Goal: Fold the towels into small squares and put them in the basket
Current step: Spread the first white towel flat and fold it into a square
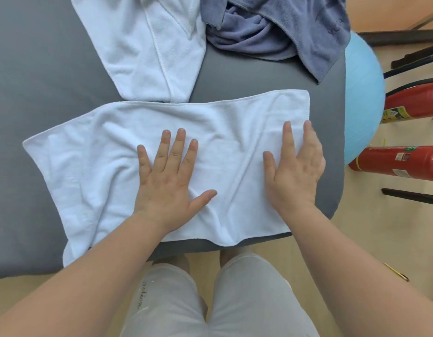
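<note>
While it lies flat on the grey pad [40, 93], the towel [89, 166] is pressed down by both hands. The left hand [167, 176] is laid near the middle of the towel, with its fingers straight and its thumb out to the side. The right hand [295, 171] is laid near the towel's right end, with straight fingers. Nothing is gripped by either hand. The towel is spread long from left to right, and the pad's near rim is reached by its near edge. A second towel [147, 49], white too, is laid behind it, and the far edge of the first one is touched by its corner. A blue towel [271, 27] is bunched up to the right of that, with one corner hung over the pad's rim. A light blue ball [363, 93] is seen beside the pad on the right. Two red tanks [405, 161] are seen near the ball.
</note>
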`<state>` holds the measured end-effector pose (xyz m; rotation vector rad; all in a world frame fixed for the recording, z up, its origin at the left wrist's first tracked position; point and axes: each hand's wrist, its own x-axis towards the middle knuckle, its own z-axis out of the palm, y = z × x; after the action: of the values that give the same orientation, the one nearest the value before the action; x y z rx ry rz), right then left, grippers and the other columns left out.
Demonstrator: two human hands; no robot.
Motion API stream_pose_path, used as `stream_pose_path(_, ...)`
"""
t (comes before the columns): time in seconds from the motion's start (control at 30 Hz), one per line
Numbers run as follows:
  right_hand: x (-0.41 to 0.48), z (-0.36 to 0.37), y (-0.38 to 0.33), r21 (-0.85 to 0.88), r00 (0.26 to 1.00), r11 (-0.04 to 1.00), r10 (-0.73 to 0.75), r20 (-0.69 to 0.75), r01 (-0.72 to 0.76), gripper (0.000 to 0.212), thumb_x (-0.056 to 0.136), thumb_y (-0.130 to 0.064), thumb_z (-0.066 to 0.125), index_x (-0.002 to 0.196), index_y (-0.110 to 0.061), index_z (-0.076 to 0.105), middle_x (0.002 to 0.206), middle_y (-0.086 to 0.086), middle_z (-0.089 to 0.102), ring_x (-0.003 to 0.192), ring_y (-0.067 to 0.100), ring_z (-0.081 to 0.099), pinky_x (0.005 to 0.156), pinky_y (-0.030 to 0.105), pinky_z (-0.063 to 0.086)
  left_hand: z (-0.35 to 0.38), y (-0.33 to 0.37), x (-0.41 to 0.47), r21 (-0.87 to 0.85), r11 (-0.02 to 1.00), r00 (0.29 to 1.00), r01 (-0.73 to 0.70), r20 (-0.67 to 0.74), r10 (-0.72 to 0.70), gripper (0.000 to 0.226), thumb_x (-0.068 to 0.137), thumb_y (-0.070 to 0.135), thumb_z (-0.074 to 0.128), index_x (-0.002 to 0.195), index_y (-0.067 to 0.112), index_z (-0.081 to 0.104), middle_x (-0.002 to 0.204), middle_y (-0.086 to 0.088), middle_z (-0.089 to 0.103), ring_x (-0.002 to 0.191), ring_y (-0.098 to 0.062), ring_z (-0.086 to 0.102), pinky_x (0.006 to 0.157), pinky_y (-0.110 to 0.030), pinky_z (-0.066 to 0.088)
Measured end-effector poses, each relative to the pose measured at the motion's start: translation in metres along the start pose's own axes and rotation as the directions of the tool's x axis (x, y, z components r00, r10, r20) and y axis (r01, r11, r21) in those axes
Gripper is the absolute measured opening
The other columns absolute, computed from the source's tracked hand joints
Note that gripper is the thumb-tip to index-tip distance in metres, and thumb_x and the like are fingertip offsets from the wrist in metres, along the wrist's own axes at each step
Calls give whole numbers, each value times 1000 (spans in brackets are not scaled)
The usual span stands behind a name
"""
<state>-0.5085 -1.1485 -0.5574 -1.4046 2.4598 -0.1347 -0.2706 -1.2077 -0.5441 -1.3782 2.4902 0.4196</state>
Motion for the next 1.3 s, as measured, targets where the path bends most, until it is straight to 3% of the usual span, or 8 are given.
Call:
stream_pose_path(0.07, 6, -1, 3, 102, 978, 979, 187, -89, -178, 54, 102, -35, 47, 154, -27, 35, 152, 13, 31, 133, 33, 34, 111, 50, 27, -4, -3, -4, 2, 1000, 1000, -22, 13, 21, 98, 86, 79, 25, 160, 18, 7, 168, -7, -4, 154, -30, -9, 117, -67, -1)
stream_pose_path(0.23, 11, -16, 32, -21, 977, 979, 203, -60, -204, 46, 103, -31, 43, 149, -24, 41, 116, 9, 56, 102, 33, 52, 85, 46, 46, -6, 33, 11, 39, 979, 979, -201, 43, 199, 98, 83, 83, 16, 160, 24, 1, 167, -6, -13, 153, -31, -15, 117, -67, 0)
stream_pose_path(0.47, 13, -12, 45, -18, 974, 974, 228, -13, -228, 30, 104, -40, 44, 99, -12, 54, 93, 5, 63, 86, 29, 54, 65, 36, 32, 0, 70, 52, 55, 973, 974, -223, 44, 221, 109, 78, 89, 21, 157, 25, -17, 163, -2, -28, 150, -30, -25, 117, -66, -7)
stream_pose_path(0.7, 18, -24, 69, 60, 981, 985, 167, -101, -161, 32, 106, -35, 40, 99, -5, 49, 72, 9, 54, 59, 32, 40, 57, 36, 28, -1, 84, 69, 91, 966, 969, -241, 79, 234, 119, 71, 94, 23, 157, 23, -18, 163, -1, -27, 150, -31, -25, 117, -67, -5)
stream_pose_path(1.07, 27, -28, 129, -67, 981, 991, 101, -163, -113, 32, 98, -38, 50, 108, -10, 61, 101, 16, 61, 84, 41, 59, 63, 40, 43, 4, 127, 86, 109, 949, 951, -296, 128, 282, 128, 61, 101, 24, 156, 27, -19, 161, -3, -34, 147, -34, -31, 112, -72, -5)
stream_pose_path(1.13, 24, -28, 110, -100, 977, 994, 23, -211, -45, 45, 95, -44, 52, 128, -15, 60, 124, 17, 59, 109, 42, 57, 86, 50, 48, 6, 125, 80, 119, 951, 955, -284, 125, 270, 128, 61, 100, 24, 156, 25, -19, 160, -3, -34, 147, -33, -31, 112, -73, -4)
stream_pose_path(1.2, 25, -24, 80, -107, 993, 994, -42, -115, 30, 62, 98, -54, 44, 151, -23, 42, 156, 15, 37, 143, 39, 34, 116, 56, 26, 10, 119, 73, 120, 954, 958, -276, 111, 263, 126, 64, 100, 22, 156, 24, -18, 161, -4, -32, 148, -32, -29, 112, -73, -4)
stream_pose_path(1.3, 31, -10, 38, -124, 983, 976, -171, 63, 177, 71, 100, -64, 28, 161, -29, 18, 169, 10, 4, 155, 34, 1, 123, 57, 0, 12, 100, 65, 108, 958, 963, -265, 83, 257, 122, 71, 96, 23, 158, 17, -8, 165, -7, -20, 151, -30, -20, 114, -71, -2)
